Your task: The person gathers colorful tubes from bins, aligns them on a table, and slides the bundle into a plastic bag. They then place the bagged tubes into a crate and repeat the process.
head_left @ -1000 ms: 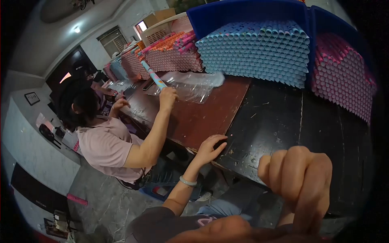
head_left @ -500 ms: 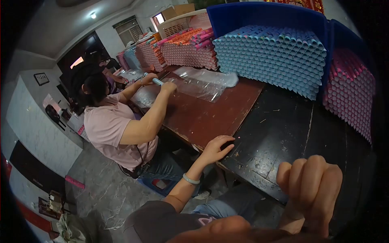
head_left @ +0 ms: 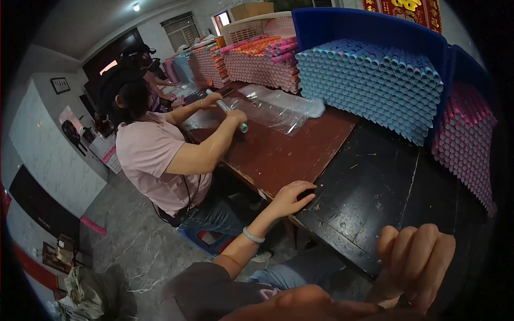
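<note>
My left hand [head_left: 292, 199] rests at the corner where the black table [head_left: 369, 187] meets the red-brown one. Its fingers are stretched out with the thumb apart, and nothing is in it. A pale bracelet [head_left: 253, 235] circles that wrist. Closer to the camera, my right hand [head_left: 416, 259] is raised above the black table's near edge, its fingers curled into a fist. No object sticks out of the fist; its palm side is hidden. Beyond the black table, light-blue tubes [head_left: 369, 85] are stacked in a blue bin [head_left: 369, 27].
At my left a co-worker in a pink shirt [head_left: 155, 144] holds a patterned tube [head_left: 225, 107] over the red-brown table [head_left: 278, 160]. Clear plastic bags [head_left: 278, 109] lie there. Pink tubes [head_left: 465, 142] are stacked at far right. Another person [head_left: 142, 59] is farther back.
The view has shifted slightly. The co-worker's tube has swung so more of it shows, its near end lower. The person farther back now shows more plainly. My hands keep their poses.
</note>
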